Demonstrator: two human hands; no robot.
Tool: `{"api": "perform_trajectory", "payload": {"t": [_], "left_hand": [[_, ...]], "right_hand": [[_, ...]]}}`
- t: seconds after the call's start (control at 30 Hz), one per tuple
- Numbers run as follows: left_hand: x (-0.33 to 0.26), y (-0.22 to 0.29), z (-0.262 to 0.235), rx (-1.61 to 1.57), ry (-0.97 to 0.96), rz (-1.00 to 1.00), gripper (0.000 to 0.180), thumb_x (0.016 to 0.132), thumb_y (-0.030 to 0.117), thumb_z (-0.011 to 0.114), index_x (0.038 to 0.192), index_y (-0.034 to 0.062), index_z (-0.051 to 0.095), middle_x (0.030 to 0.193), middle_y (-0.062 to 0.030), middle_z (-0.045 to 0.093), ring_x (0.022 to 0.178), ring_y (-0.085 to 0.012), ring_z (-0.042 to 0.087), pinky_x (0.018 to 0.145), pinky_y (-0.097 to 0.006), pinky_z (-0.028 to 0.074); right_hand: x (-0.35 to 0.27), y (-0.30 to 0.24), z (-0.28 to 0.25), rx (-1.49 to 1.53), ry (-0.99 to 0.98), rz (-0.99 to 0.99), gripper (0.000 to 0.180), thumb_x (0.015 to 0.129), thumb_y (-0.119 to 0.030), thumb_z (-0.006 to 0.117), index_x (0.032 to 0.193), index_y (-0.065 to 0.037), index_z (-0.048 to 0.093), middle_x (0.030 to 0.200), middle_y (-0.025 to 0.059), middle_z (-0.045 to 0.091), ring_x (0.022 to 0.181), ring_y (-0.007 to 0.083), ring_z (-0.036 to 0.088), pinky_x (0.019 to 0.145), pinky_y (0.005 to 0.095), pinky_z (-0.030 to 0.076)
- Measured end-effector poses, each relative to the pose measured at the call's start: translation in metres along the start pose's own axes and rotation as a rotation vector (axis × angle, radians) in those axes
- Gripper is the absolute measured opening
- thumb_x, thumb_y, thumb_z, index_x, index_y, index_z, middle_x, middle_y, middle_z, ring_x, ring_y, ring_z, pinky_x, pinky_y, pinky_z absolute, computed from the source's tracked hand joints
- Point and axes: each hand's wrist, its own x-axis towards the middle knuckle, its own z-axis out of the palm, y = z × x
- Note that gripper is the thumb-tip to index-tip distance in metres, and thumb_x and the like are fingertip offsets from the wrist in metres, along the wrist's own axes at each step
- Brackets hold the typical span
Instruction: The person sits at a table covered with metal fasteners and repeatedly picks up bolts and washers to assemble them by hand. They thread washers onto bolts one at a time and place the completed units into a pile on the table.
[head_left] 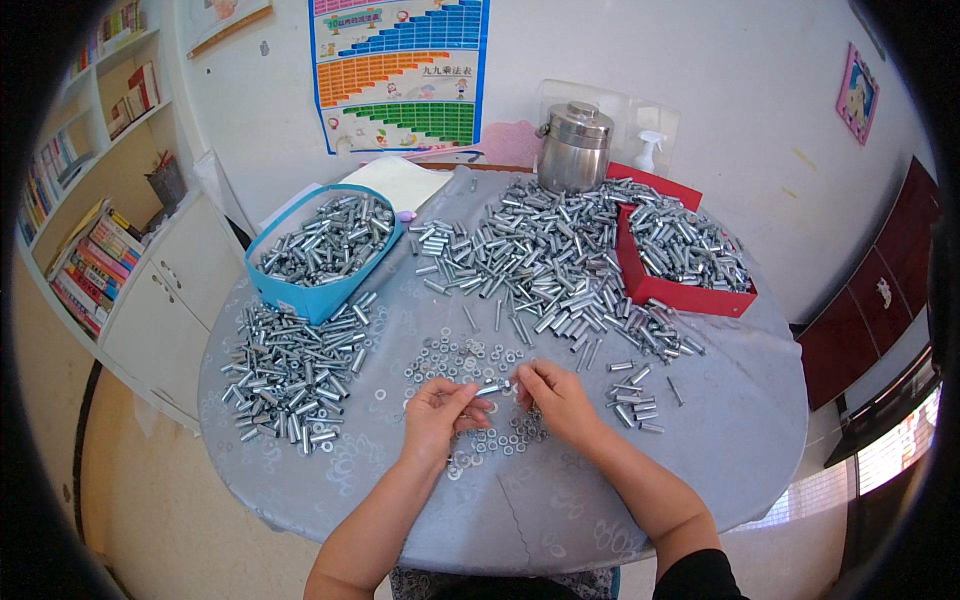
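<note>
The thumb and forefinger of the left hand (435, 415) pinch a slim, silver-coloured metal tube (488, 390), held just above the table between the two hands; the other fingers curl loosely below it. The right hand (556, 400) brings its thumb and forefinger together on a small, bright metal piece (507, 385) at the tube's right end; it is too small to identify, and whether it touches the tube I cannot tell.

Beneath and just beyond the hands, small silver-coloured metal nuts and washers (460, 353) lie scattered on a grey, flower-patterned tablecloth (420, 530). To the right of the right hand lies a small cluster of short, shiny metal cylinders (632, 408).

Farther left is a loose pile of silver-coloured metal cylinders (285, 370), with a light-blue, round-cornered open box (290, 298) full of similar pieces behind it. Beyond the hands spreads a large heap of metal cylinders and bolts (550, 245), reaching a filled, red, angular open box (690, 296) on the right. Behind the heap stands a lidded, brushed-steel canister (574, 158), near a white plastic spray bottle (648, 155).
</note>
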Motion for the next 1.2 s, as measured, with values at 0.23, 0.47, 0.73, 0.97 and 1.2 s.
{"api": "perform_trajectory", "payload": {"t": [0.23, 0.47, 0.73, 0.97, 1.2], "left_hand": [[0.004, 0.001, -0.004, -0.059, 0.106, 0.03, 0.013, 0.081, 0.008, 0.062, 0.081, 0.0023, 0.051, 0.075, -0.0166, 0.062, 0.06, -0.0172, 0.061, 0.054, -0.03, 0.056], [0.002, 0.0, 0.0, -0.045, 0.102, 0.035, 0.013, 0.081, 0.008, 0.062, 0.081, 0.0023, 0.05, 0.075, -0.0161, 0.062, 0.061, -0.0176, 0.062, 0.054, -0.03, 0.056], [0.004, -0.001, -0.002, -0.049, 0.085, 0.044, 0.013, 0.082, 0.008, 0.062, 0.081, 0.0026, 0.05, 0.074, -0.0157, 0.062, 0.06, -0.0178, 0.062, 0.054, -0.03, 0.056], [0.003, 0.0, 0.0, -0.013, 0.102, 0.052, 0.012, 0.082, 0.007, 0.061, 0.081, 0.0021, 0.05, 0.074, -0.0156, 0.061, 0.062, -0.0176, 0.062, 0.056, -0.03, 0.056], [0.003, -0.002, 0.004, 0.081, 0.091, 0.08, 0.011, 0.083, 0.008, 0.06, 0.083, 0.0028, 0.05, 0.076, -0.0144, 0.062, 0.06, -0.0162, 0.061, 0.054, -0.03, 0.055]], "right_hand": [[-0.003, -0.009, -0.002, 0.058, -0.116, -0.013, 0.034, 0.094, -0.028, 0.04, 0.106, -0.001, 0.058, 0.078, 0.0017, 0.058, 0.061, 0.008, 0.051, 0.057, 0.021, 0.042], [-0.001, -0.008, -0.006, 0.099, -0.105, 0.001, 0.036, 0.095, -0.028, 0.039, 0.108, 0.0, 0.056, 0.077, 0.0016, 0.058, 0.061, 0.0074, 0.052, 0.056, 0.0208, 0.042], [-0.001, -0.006, -0.005, 0.098, -0.148, -0.015, 0.036, 0.094, -0.031, 0.04, 0.102, -0.001, 0.059, 0.072, 0.0024, 0.057, 0.058, 0.0084, 0.051, 0.054, 0.0215, 0.043], [0.0, -0.01, -0.004, 0.054, -0.079, -0.044, 0.034, 0.094, -0.03, 0.04, 0.104, -0.003, 0.059, 0.082, 0.0018, 0.058, 0.065, 0.0077, 0.053, 0.057, 0.0218, 0.043], [0.0, -0.009, -0.003, -0.132, -0.005, -0.282, 0.025, 0.087, -0.019, 0.053, 0.108, -0.005, 0.059, 0.093, 0.0056, 0.061, 0.08, 0.0152, 0.057, 0.069, 0.0257, 0.045]]}}
